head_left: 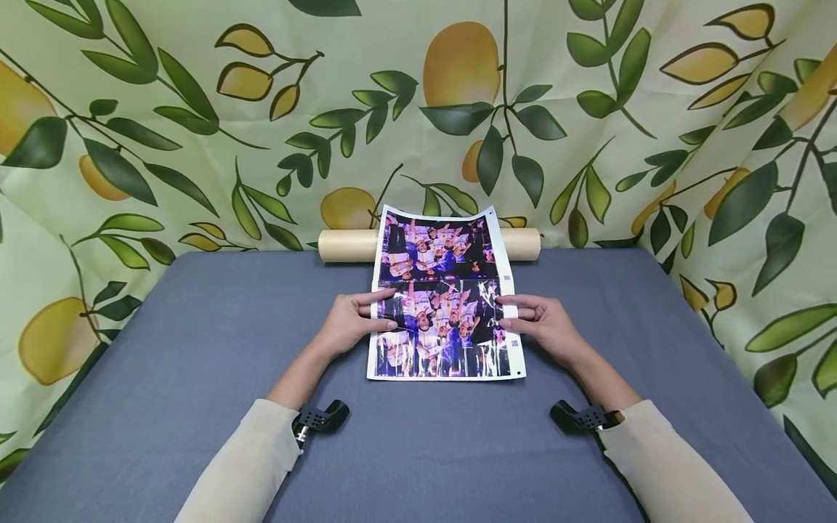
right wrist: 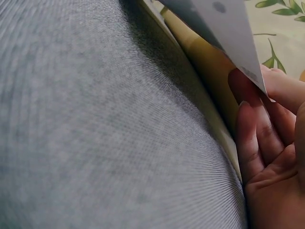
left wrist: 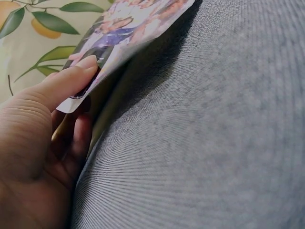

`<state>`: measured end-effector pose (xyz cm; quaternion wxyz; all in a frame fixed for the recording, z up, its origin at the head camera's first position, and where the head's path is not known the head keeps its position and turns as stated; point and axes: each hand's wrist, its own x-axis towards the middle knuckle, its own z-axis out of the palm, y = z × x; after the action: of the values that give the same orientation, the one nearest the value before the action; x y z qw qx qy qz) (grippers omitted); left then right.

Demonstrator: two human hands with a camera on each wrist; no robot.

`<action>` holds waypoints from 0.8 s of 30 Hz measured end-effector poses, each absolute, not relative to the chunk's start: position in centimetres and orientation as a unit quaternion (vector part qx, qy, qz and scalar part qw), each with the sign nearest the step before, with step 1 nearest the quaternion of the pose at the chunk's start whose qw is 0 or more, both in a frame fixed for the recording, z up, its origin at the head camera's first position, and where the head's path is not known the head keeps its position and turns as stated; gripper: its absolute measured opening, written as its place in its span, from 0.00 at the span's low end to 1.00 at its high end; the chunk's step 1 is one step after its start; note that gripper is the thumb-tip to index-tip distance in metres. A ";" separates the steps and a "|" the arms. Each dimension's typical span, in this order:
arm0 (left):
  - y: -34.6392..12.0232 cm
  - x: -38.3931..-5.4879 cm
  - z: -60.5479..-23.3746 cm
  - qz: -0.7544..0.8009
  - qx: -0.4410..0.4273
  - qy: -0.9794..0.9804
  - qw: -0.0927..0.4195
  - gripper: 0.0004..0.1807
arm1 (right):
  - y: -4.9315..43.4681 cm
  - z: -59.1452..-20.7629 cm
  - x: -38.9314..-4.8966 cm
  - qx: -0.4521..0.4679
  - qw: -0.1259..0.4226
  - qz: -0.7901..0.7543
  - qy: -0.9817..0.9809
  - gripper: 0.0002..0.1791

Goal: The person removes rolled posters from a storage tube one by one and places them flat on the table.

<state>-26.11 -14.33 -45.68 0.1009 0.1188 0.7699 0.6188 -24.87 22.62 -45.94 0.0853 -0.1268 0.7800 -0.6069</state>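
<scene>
One inverted photo sheet (head_left: pixel 439 292) | long axis fore-aft | left fingers (head_left: pixel 376 297), right fingers (head_left: pixel 526 300) pinch sides

No words, numbers or brands can be read. The sheet (head_left: pixel 446 299) bears, on its white right margin, a small grey upper patch (head_left: pixel 506 277) and a lower patch (head_left: pixel 514 343), both code-like but too small to decipher, and a dark dot (head_left: pixel 519 373) near the bottom corner.
</scene>
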 end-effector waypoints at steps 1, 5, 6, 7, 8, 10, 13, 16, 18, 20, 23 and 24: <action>-14.3 -26.1 -45.6 0.619 0.117 0.771 0.099 0.35 | 22.6 -45.9 -24.9 -0.127 0.085 -0.608 0.779 0.29; -14.4 -26.1 -45.6 0.609 0.110 0.781 0.087 0.34 | 22.6 -46.0 -25.1 -0.129 0.084 -0.620 0.769 0.28; -14.4 -26.1 -45.6 0.604 0.109 0.785 0.083 0.33 | 22.6 -46.0 -25.2 -0.130 0.084 -0.623 0.767 0.28; -14.4 -26.1 -45.6 0.599 0.109 0.789 0.080 0.33 | 22.6 -46.0 -25.2 -0.130 0.083 -0.625 0.765 0.28; -14.5 -26.1 -45.6 0.594 0.108 0.794 0.076 0.33 | 22.6 -46.0 -25.2 -0.130 0.083 -0.626 0.764 0.28; -14.5 -26.2 -45.7 0.585 0.106 0.801 0.070 0.32 | 22.6 -46.1 -25.2 -0.130 0.083 -0.629 0.762 0.28; -14.6 -26.3 -45.8 0.584 0.103 0.802 0.071 0.31 | 22.7 -46.1 -25.1 -0.135 0.087 -0.633 0.758 0.28; -14.6 -26.4 -45.8 0.586 0.094 0.802 0.068 0.31 | 22.9 -46.1 -24.9 -0.156 0.092 -0.630 0.755 0.29; -14.6 -26.3 -45.8 0.590 0.086 0.800 0.066 0.31 | 23.1 -46.1 -24.7 -0.179 0.092 -0.623 0.756 0.29; -14.6 -26.2 -45.7 0.597 0.078 0.796 0.061 0.31 | 23.2 -46.1 -24.6 -0.203 0.092 -0.614 0.757 0.29; -14.7 -26.2 -45.6 0.607 0.075 0.789 0.057 0.31 | 23.2 -46.2 -24.5 -0.237 0.101 -0.601 0.757 0.30; -14.7 -26.2 -45.6 0.611 0.076 0.786 0.055 0.31 | 23.2 -46.2 -24.5 -0.245 0.105 -0.598 0.756 0.30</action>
<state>-26.25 -14.71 -45.63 0.0551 0.0755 0.7864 0.6105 -24.55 23.24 -46.18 0.1048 -0.2451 0.7560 -0.5978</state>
